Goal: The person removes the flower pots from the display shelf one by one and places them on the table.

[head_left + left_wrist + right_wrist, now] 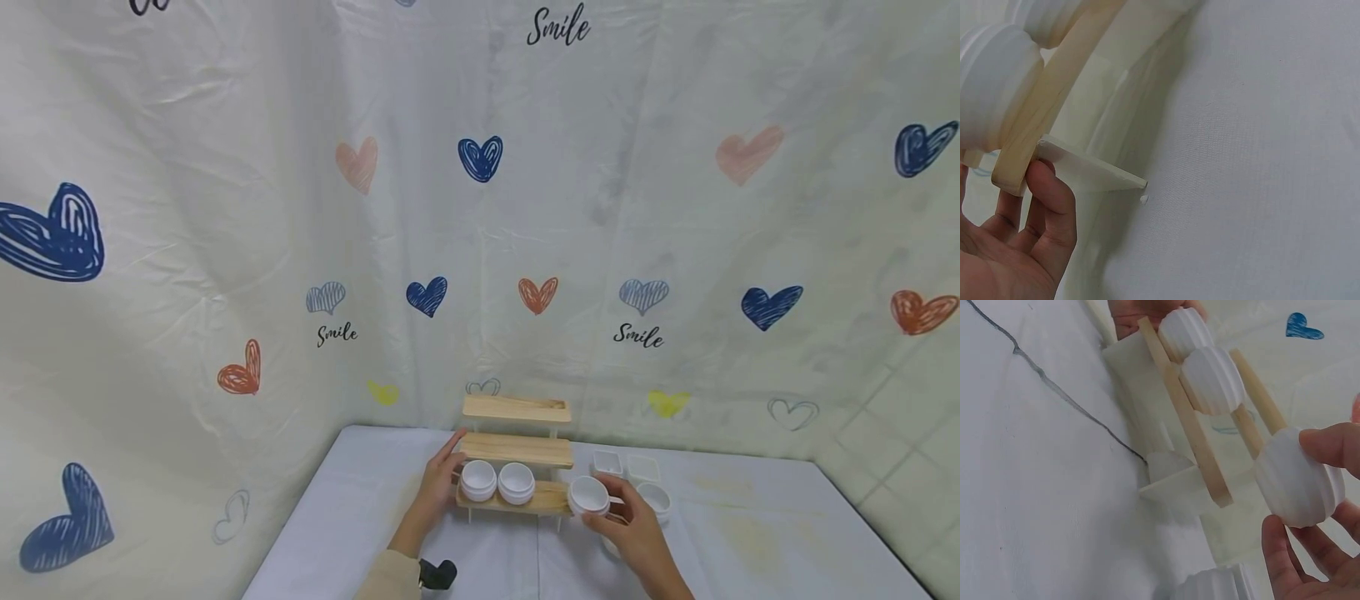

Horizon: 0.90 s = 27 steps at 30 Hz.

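Note:
Three wooden tiers make up a small rack, whose lowest board (551,497) bears two white ribbed cups (478,477) (517,480) at its left and middle. My left hand (435,487) is at the rack's left end; in the left wrist view its thumb and fingers (1054,200) hold the end of the board (1019,156). My right hand (633,525) grips another white cup (588,495) by its side, at the board's right end. In the right wrist view this cup (1297,478) is pinched between thumb and fingers, tilted in that view.
To the right of the rack stand small square white dishes (607,462) and more white cups (655,500), one partly hidden under my right hand. The middle board (517,450) and top board (517,408) rise behind. A patterned curtain (570,250) hangs at the table's back.

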### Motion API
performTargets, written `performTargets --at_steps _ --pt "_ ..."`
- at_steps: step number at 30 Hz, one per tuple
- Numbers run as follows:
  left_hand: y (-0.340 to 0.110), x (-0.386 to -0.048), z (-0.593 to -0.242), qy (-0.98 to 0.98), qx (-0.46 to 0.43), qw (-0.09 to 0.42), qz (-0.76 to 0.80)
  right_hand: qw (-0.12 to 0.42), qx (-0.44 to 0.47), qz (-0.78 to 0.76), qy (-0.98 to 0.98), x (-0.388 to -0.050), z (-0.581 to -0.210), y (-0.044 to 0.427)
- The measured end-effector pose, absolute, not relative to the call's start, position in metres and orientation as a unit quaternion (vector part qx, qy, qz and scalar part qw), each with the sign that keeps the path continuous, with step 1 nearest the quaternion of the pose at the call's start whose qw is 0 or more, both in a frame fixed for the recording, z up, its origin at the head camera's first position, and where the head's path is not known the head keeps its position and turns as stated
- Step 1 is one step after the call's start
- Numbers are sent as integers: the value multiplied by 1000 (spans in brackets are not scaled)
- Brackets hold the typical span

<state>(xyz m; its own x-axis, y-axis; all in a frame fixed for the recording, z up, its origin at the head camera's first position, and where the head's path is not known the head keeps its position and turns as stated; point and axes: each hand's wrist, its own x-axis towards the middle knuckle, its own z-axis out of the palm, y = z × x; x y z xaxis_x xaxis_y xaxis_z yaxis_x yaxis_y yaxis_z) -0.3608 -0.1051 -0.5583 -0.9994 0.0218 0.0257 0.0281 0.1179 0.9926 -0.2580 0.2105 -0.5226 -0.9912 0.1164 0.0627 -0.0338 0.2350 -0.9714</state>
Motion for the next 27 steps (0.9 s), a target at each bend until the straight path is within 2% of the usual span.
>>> performTargets --at_steps 27 --pt "-105 -363 -560 -745 -16 0 -666 63 -44 589 -804 -245 -525 239"
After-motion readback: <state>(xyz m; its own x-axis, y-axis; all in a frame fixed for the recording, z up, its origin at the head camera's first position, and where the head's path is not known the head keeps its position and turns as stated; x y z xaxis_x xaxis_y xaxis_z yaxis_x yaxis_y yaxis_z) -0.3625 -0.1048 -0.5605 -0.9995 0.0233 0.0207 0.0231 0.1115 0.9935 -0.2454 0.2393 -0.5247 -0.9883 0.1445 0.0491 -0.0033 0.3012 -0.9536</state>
